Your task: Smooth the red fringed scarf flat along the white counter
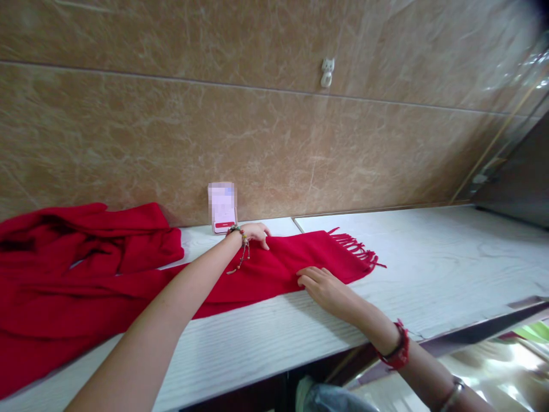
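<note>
A red scarf (pixel 278 269) lies stretched along the white countertop, its fringed end (pixel 354 249) pointing right. My left hand (pixel 256 233), with a beaded bracelet at the wrist, rests at the scarf's far edge; its thumb and fingertips are apart on the cloth. At the near edge, closer to the fringe, my right hand (pixel 323 286) has its fingers curled on the fabric, with the thumb hidden from view. Toward the left the scarf runs into a wide, rumpled stretch of red cloth (pixel 47 320), and a bunched red heap (pixel 128 234) sits behind it against the wall.
A phone (pixel 223 206) with a lit screen leans on the brown marbled wall (pixel 257 131) behind my left hand. A small white cat-shaped piece (pixel 327 72) is fixed higher up. The white countertop (pixel 429 257) extends right toward a dark object (pixel 514 177); its front edge is close below my forearms.
</note>
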Demonstrator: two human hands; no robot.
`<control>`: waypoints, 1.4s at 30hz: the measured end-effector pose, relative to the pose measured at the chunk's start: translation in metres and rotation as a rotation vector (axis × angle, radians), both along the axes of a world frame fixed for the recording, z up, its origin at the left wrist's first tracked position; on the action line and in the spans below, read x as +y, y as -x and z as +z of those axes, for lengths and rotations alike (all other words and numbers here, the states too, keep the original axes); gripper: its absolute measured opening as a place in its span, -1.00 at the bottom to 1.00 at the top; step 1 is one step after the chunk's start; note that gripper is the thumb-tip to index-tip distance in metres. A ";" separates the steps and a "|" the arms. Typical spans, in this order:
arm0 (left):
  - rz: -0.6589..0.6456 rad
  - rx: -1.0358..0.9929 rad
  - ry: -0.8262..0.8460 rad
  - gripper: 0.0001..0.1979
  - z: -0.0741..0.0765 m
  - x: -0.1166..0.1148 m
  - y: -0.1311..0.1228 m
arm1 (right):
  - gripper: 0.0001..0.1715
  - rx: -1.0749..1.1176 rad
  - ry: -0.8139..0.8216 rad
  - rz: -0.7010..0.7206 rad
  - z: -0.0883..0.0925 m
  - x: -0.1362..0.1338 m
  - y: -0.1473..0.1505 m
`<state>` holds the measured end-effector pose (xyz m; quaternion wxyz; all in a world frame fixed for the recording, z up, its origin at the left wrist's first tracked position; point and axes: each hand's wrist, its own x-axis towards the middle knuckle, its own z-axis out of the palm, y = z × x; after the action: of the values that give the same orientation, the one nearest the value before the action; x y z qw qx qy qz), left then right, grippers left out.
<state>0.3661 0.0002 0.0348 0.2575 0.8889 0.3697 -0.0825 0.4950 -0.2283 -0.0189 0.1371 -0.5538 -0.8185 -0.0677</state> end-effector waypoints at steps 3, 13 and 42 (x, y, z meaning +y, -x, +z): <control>-0.018 -0.001 0.040 -0.60 -0.004 0.000 -0.002 | -0.78 0.018 0.008 -0.002 0.002 -0.001 0.000; 0.044 -0.055 -0.089 -0.59 -0.022 -0.009 -0.017 | -0.75 0.092 0.049 0.066 -0.003 0.000 -0.002; -0.426 -0.030 -0.351 -0.56 -0.037 -0.074 0.004 | -0.56 0.002 -0.019 0.042 -0.015 0.004 -0.009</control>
<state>0.3620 -0.0739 -0.0017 0.0819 0.9788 0.1791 -0.0561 0.5045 -0.2242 -0.0339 0.1444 -0.5352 -0.8292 -0.0721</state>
